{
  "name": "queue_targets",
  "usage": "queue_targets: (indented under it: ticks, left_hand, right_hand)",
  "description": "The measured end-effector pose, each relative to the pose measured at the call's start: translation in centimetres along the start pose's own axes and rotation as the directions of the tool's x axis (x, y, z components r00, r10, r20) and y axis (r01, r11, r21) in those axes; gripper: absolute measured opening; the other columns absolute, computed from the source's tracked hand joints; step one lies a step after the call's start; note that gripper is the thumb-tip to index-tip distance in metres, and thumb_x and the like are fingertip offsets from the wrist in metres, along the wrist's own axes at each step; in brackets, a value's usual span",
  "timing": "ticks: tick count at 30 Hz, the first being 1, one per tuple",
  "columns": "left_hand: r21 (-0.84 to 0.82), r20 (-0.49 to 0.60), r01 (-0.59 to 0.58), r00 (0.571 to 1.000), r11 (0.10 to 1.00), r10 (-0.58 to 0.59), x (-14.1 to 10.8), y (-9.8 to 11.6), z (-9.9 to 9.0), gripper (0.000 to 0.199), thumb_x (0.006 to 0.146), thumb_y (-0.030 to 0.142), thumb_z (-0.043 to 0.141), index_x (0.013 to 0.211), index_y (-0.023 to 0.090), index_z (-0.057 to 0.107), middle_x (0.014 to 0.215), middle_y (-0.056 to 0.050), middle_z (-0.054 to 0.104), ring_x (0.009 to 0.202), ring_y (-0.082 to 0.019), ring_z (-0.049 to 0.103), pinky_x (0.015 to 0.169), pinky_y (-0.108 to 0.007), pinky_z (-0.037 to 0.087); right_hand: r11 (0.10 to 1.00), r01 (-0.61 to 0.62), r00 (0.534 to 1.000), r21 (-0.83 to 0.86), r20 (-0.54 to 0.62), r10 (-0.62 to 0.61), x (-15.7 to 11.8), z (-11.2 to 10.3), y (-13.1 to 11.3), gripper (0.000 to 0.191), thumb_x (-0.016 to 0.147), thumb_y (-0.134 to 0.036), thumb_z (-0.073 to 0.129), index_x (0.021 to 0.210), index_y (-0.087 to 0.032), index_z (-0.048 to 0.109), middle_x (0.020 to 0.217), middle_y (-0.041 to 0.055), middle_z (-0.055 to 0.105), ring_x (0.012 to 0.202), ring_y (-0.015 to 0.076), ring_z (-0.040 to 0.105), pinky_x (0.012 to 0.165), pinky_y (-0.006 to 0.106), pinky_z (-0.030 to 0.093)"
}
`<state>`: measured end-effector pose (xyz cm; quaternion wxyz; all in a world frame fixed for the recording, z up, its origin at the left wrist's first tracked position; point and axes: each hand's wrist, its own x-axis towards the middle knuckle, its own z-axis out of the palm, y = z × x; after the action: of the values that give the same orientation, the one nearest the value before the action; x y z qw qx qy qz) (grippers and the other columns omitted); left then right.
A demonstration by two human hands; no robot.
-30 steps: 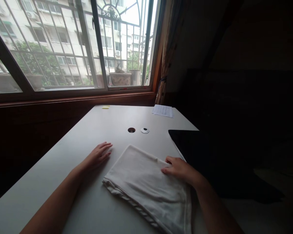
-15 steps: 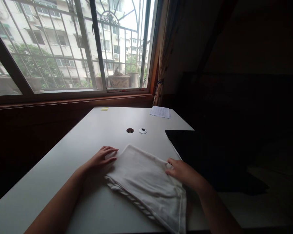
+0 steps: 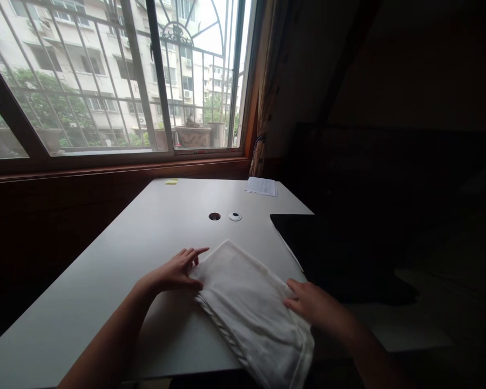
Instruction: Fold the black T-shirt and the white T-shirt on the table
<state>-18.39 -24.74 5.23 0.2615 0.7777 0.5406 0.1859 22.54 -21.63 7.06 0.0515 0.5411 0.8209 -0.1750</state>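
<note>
A folded white garment (image 3: 247, 302) lies slantwise on the white desk, its stitched lower end hanging over the near edge. Several layers show along its left side. My left hand (image 3: 180, 270) is at the garment's upper left edge, index finger stretched out and thumb apart below, both touching or very near the fabric. The other fingers curl partly out of sight. On the opposite side, my right hand (image 3: 308, 302) is closed on the garment's right edge, thumb and fingers pinching the fabric.
A dark cloth or garment (image 3: 340, 259) covers the right part of the desk (image 3: 105, 281). Farther back are a cable hole (image 3: 214, 216), a round white cover (image 3: 235, 216), papers (image 3: 262, 186) and yellow sticky notes (image 3: 171, 182). Beyond is a barred window (image 3: 117, 81) with a curtain (image 3: 263, 108).
The white garment has shifted right and toward me, its near end now over the desk edge. My left hand has moved right against it and curled; my right hand has come nearer with its edge.
</note>
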Motion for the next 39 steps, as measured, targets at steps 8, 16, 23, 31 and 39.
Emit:
queue_targets:
  ticks: [8,16,23,31,39]
  left_hand:
    - [0.01,0.009,0.088,0.996,0.996,-0.088,-0.6,-0.1,0.6,0.077,0.077,0.05,0.076,0.145,0.029,0.047,0.111,-0.008,0.065,0.099,-0.03,0.062,0.083,-0.037,0.048]
    - [-0.165,0.053,0.045,0.998,0.985,-0.036,-0.1,-0.5,0.5,0.075,0.08,0.037,0.072,0.147,0.032,0.04,0.082,0.005,0.052,0.074,-0.017,0.051,0.065,-0.026,0.041]
    - [-0.171,-0.273,0.004,0.961,0.985,-0.052,1.2,-2.6,2.0,0.066,0.09,0.031,0.059,0.151,0.03,0.036,0.098,0.0,0.057,0.073,-0.015,0.054,0.068,-0.028,0.044]
    - [-0.358,-0.398,0.097,0.884,0.929,-0.245,2.3,-3.2,2.3,0.068,0.085,0.042,0.066,0.146,0.027,0.039,0.108,-0.003,0.058,0.068,-0.013,0.06,0.064,-0.029,0.051]
    - [-0.576,-0.177,0.259,0.886,0.775,-0.427,1.1,-2.8,0.9,0.086,0.083,0.053,0.074,0.152,0.028,0.031,0.111,-0.006,0.062,0.096,-0.023,0.068,0.082,-0.037,0.054]
  right_hand:
    - [0.999,-0.044,0.997,0.01,-0.061,0.045,0.0,0.3,0.4,0.016,0.087,-0.033,0.066,0.097,-0.021,0.061,0.101,0.0102,0.073,0.096,0.0294,0.069,0.072,0.03,0.039]
    - [1.0,0.002,1.0,0.027,-0.01,-0.002,0.3,0.0,0.3,0.009,0.086,-0.028,0.062,0.087,-0.02,0.061,0.097,0.0099,0.072,0.091,0.027,0.068,0.072,0.031,0.039]
    - [0.99,0.054,0.998,0.13,0.037,-0.06,0.9,0.3,1.0,0.019,0.08,-0.036,0.071,0.087,-0.02,0.063,0.093,0.0059,0.071,0.087,0.025,0.066,0.071,0.03,0.039]
    - [0.975,0.093,0.994,0.203,-0.073,-0.079,6.3,-1.9,-2.2,0.026,0.088,-0.047,0.066,0.092,-0.021,0.064,0.091,0.0052,0.07,0.078,0.0198,0.062,0.067,0.029,0.038]
    - [0.944,0.15,0.989,0.295,-0.032,-0.147,12.9,-1.1,-4.9,0.026,0.082,-0.038,0.07,0.075,-0.02,0.052,0.083,0.0013,0.061,0.071,0.0148,0.052,0.062,0.026,0.034]
